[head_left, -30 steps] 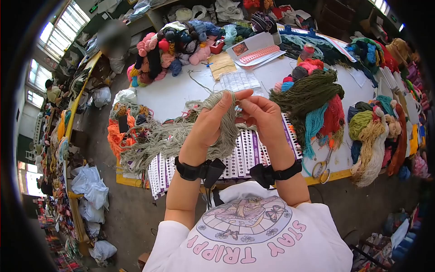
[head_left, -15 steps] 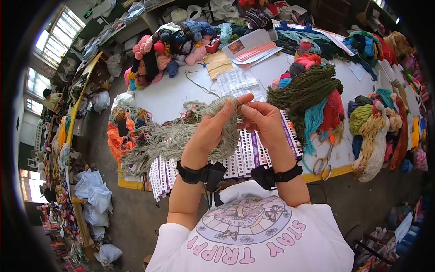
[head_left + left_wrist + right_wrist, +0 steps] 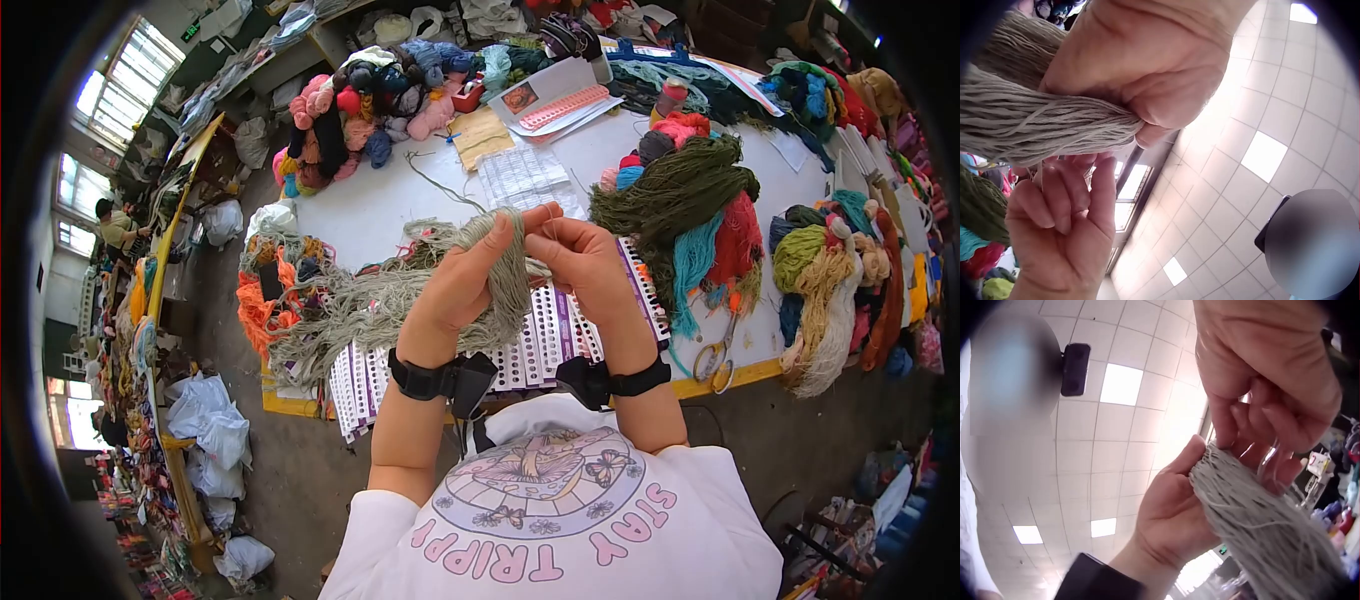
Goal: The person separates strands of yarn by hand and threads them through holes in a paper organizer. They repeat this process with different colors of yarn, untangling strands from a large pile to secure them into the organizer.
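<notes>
My left hand [image 3: 462,278] holds a grey-green yarn skein [image 3: 508,285], which hangs over it in a thick bundle. In the left wrist view, the thumb of the left hand [image 3: 1160,69] presses on the gathered strands of the skein [image 3: 1041,125]. My right hand [image 3: 590,262] is close beside the left fingertips, its fingers curled and pinching a thin strand at the skein's edge. The right wrist view shows the right hand [image 3: 1266,369] just above the skein [image 3: 1254,519], with the open left palm [image 3: 1169,515] behind it.
More loose grey-green yarn [image 3: 340,305] lies to the left, over perforated cards [image 3: 540,340]. Dark green yarn [image 3: 680,200] lies to the right, with scissors [image 3: 714,365] near the table's front edge. A printed sheet [image 3: 515,178] and colourful yarn balls [image 3: 345,130] are farther back.
The head view has shifted slightly. Both hands stay close together at the skein; the right fingers move a little, and a thin strand now shows between the two hands' fingertips.
</notes>
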### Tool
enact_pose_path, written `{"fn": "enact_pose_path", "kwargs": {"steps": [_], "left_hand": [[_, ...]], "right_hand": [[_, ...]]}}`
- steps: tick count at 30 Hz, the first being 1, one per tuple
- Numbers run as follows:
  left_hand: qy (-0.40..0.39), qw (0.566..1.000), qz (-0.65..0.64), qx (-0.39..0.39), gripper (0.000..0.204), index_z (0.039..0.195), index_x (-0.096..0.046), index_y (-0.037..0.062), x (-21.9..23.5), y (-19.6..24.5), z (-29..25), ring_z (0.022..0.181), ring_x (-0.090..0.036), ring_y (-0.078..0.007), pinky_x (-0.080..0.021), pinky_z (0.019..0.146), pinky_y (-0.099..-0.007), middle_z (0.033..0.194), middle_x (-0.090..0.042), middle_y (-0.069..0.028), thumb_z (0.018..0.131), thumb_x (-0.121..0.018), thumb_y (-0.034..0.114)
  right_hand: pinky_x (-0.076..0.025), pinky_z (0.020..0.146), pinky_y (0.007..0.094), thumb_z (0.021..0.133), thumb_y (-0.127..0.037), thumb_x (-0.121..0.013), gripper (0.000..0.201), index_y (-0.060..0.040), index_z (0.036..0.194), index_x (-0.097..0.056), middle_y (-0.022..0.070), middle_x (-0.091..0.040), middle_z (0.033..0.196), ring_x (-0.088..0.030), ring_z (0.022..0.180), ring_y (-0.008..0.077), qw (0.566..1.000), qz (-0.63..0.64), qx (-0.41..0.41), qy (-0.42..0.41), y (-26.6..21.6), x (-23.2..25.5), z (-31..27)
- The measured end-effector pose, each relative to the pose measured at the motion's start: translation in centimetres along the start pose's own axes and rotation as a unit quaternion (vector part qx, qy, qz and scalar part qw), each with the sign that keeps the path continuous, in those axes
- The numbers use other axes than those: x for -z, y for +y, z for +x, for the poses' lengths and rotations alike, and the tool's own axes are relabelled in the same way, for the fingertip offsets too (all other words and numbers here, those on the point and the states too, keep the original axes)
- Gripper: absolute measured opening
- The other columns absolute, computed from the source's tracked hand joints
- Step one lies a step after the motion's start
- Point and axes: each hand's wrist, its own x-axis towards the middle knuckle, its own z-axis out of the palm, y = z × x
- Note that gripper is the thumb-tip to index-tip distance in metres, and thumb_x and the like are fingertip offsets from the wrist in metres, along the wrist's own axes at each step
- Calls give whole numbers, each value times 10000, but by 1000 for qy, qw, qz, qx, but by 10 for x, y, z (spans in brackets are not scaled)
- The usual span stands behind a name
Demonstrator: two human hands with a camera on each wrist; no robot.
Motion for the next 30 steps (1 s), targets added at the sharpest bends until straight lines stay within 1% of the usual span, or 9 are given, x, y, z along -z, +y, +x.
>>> {"fn": "enact_pose_path", "kwargs": {"steps": [5,14,17,19,21,23,24,27,30], "left_hand": [[-25,1000,6,-9,555,1229,-365,-42,0,-2,3,1050,-483,-206,-452,830,-357,1218,-429,-138,898,-339,402],[67,997,-31,9,426,1091,-493,-53,-4,8,-2,1059,-480,-205,-475,799,-358,1142,-498,-144,887,-425,315],[71,995,-60,21,419,1091,-495,-52,-1,4,-1,1067,-477,-201,-473,801,-354,1139,-502,-143,888,-426,307],[73,996,-53,23,430,1107,-486,-51,4,0,1,1071,-476,-202,-468,809,-350,1146,-498,-142,892,-414,314],[74,997,-10,20,451,1129,-470,-50,11,-4,3,1075,-474,-203,-461,818,-343,1157,-492,-140,897,-393,330],[62,997,-38,10,478,1152,-448,-51,11,-4,3,1060,-483,-202,-454,826,-334,1163,-488,-136,902,-366,348],[56,997,-52,5,491,1164,-438,-51,10,-4,3,1052,-488,-201,-450,830,-329,1166,-487,-134,905,-353,357],[49,995,-90,-6,515,1183,-418,-52,-3,-1,2,1031,-500,-201,-451,826,-328,1185,-473,-133,909,-326,374],[11,999,-52,11,516,1182,-420,-52,-2,-5,3,1024,-505,-207,-454,825,-345,1202,-459,-133,907,-332,376]], "right_hand": [[-483,522,169,775,-128,-620,137,-9,841,-611,1,-585,717,-522,564,34,999,6,19,27,0,-5,-4],[-248,391,148,783,-163,-627,144,-30,834,-612,-27,-557,628,-343,440,-5,994,102,41,21,8,11,-2],[-266,391,152,827,-208,-571,175,-34,851,-583,-41,-521,625,-344,442,8,994,107,29,-7,10,13,-2],[-261,384,156,857,-242,-519,207,-39,860,-562,-52,-494,631,-336,443,14,989,147,0,35,4,1,-2],[-264,381,158,879,-266,-474,235,-43,866,-545,-57,-474,640,-337,448,19,961,269,-48,-32,4,4,0],[-275,383,160,894,-280,-436,254,-46,869,-533,-57,-460,649,-348,457,25,858,456,-112,-208,8,27,5],[-300,396,164,872,-240,-487,219,-29,874,-550,-50,-442,617,-368,468,25,857,448,-115,-226,4,28,5],[-302,397,160,833,-179,-552,173,-8,851,-575,-47,-456,614,-387,494,12,987,130,-58,-68,-3,19,-3],[-281,380,148,795,-131,-600,135,1,821,-597,-40,-506,640,-374,474,-9,1000,4,2,12,-4,-6,-8]]}}
